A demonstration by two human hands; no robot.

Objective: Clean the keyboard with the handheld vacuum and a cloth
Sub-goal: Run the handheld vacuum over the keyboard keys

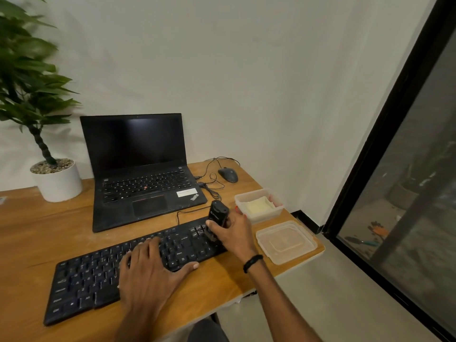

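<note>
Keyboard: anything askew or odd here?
Yes: the keyboard lies diagonally, not square with the laptop. A clear lid lies off, beside its open container. Nothing visibly spilled or damaged.

I get soft, fairly dim indoor light with a greenish cast on the wall (246,70). Shadows are faint. At upper left the plant (27,77) leaves smear with motion blur. The window frame (385,134) on the right bows from wide-angle distortion. Key legends on the keyboard (98,275), lower left, look soft. The laptop screen (134,141) carries a slight sheen.
</note>
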